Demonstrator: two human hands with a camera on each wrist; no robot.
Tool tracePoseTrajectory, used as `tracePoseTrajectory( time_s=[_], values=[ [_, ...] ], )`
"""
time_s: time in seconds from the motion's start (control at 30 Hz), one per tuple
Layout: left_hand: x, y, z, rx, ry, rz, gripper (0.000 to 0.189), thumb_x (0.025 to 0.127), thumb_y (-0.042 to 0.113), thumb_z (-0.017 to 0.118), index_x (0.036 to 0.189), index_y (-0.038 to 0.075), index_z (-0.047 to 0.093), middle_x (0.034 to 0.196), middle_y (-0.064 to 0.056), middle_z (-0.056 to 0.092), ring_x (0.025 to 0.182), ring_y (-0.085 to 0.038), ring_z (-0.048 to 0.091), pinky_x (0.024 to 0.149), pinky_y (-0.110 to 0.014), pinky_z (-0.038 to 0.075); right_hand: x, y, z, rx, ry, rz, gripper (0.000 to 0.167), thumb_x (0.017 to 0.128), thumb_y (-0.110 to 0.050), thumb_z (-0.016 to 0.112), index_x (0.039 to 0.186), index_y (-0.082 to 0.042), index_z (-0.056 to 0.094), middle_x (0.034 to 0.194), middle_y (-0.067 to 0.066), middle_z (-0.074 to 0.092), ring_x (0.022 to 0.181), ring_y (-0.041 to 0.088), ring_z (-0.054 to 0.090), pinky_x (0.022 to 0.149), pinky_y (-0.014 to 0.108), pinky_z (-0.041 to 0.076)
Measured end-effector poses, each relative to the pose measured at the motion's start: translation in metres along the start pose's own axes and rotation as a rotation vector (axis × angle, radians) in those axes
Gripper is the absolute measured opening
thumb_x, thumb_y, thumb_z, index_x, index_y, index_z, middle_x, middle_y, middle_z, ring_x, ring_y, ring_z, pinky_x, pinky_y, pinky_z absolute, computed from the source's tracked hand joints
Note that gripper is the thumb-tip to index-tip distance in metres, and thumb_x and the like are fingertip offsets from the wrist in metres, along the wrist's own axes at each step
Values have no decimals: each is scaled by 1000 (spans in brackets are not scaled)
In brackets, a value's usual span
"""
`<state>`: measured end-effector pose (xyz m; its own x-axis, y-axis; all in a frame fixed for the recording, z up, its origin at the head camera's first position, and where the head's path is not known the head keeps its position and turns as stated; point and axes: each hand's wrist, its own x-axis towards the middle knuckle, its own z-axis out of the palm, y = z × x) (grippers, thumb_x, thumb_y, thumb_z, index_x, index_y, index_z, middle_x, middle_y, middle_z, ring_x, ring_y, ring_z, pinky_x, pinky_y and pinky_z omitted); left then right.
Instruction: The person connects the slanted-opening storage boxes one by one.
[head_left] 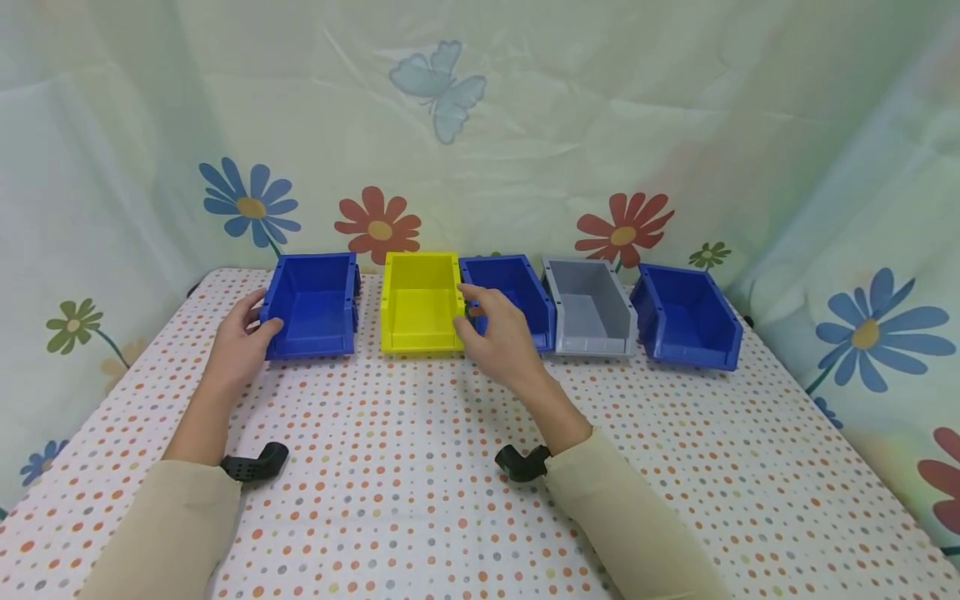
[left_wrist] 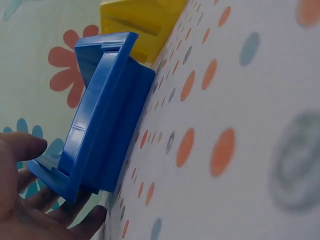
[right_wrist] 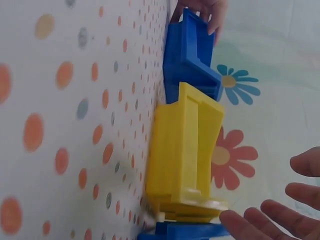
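Note:
At the left end of a row of plastic bins, a blue storage bin (head_left: 311, 321) faces front. My left hand (head_left: 243, 333) holds its left side wall, thumb at the rim and fingers along the outside. The left wrist view shows this thumb and the fingers (left_wrist: 65, 212) on either side of the blue wall. To the right sits a yellow bin (head_left: 423, 317). My right hand (head_left: 498, 333) is at its right edge, thumb and fingers spread. In the right wrist view the fingers (right_wrist: 287, 217) extend loosely near the yellow bin's corner, gripping nothing.
Right of the yellow bin stand a second blue bin (head_left: 506, 292), partly behind my right hand, a grey bin (head_left: 588, 321) and another blue bin (head_left: 690, 321). The dotted tablecloth (head_left: 390, 483) spreads in front. A flowered curtain (head_left: 525, 167) hangs behind.

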<state>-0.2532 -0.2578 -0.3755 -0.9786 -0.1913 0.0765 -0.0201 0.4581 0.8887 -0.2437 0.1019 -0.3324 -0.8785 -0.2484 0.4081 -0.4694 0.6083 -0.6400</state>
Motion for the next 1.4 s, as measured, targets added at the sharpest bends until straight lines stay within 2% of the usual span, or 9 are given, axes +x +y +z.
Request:
tracePoseTrajectory(
  time_s=[0.1,0.37,0.63,0.83,1.03,1.2,1.4],
  values=[
    [-1,-1,0,-3,8,-4,64,111,26,43,168,17,15,167,-27,28,151,-49,34,121,-63,33,3,-5,4,-24,-36,23,51,102,-22,60,151,-11,51,146,14,56,124,33,61,100,48,57],
    [0,-1,0,-12,9,-6,63,111,26,42,168,19,16,166,-25,32,151,-46,36,121,-62,34,9,-10,11,-78,-96,100,56,103,-25,59,157,-14,45,154,15,48,138,33,51,115,50,47],
    [0,-2,-1,-21,3,-34,63,111,27,42,168,21,15,167,-23,29,151,-46,35,122,-62,33,16,-14,25,-77,-64,145,57,103,-23,57,156,-9,44,153,17,47,128,35,57,109,50,52],
    [1,-1,-1,-38,-17,-44,64,112,30,42,168,24,14,169,-21,28,152,-44,34,121,-62,33,24,-17,29,-66,-41,190,59,103,-23,57,158,-10,41,157,19,41,131,39,55,108,53,52],
    [3,1,-1,-47,-13,-48,63,111,29,43,168,24,14,168,-21,29,153,-43,34,122,-61,33,34,-20,34,-58,-50,230,58,104,-22,56,158,-10,40,159,19,39,137,39,50,113,55,47],
    [4,0,-1,-58,-10,-48,63,111,26,44,168,23,16,168,-21,31,152,-43,35,122,-60,33,43,-25,39,-84,-48,273,55,104,-17,54,157,-7,42,158,21,39,139,40,48,116,55,44],
    [5,0,0,-68,0,-59,63,111,25,45,167,23,18,168,-20,31,152,-42,36,122,-60,33,51,-29,42,-150,-41,331,56,102,-9,51,156,-2,41,153,26,43,132,43,52,113,54,47]
  ],
)
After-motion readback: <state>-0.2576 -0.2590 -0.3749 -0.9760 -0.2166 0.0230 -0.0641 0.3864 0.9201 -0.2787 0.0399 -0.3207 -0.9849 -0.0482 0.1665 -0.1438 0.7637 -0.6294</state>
